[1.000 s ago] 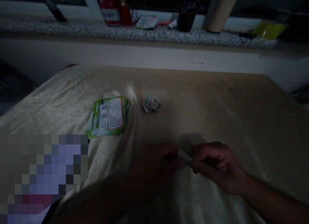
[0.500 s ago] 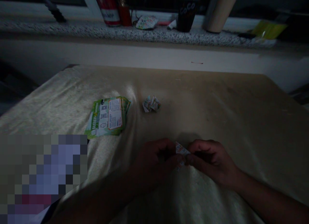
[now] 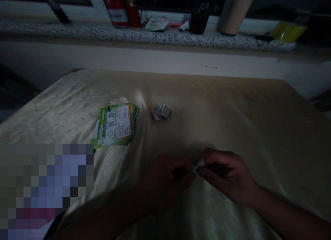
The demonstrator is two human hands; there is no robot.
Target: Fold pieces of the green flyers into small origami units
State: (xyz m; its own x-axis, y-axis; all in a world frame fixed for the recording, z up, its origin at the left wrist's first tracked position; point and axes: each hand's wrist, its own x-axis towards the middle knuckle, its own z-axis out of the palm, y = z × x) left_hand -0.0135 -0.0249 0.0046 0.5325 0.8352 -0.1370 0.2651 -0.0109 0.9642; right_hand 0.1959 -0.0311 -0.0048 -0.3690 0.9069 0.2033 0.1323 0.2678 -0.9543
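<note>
paper scrap (image 3: 198, 165), small and printed, pinched between left hand (image 3: 165, 179) and right hand (image 3: 227, 174), low over the cloth-covered bench (image 3: 232, 112). judgement: keep fingertips close, crease firmly. folded piece (image 3: 162, 111) and flyers (image 3: 116, 125) lie apart.

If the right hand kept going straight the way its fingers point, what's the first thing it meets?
The right hand points leftward, so it would meet the small folded paper pinched at its fingertips, then the left hand right behind.

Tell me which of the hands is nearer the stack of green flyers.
Left. The left hand lies just right of and below the stack of green flyers; the right hand is farther right.
</note>
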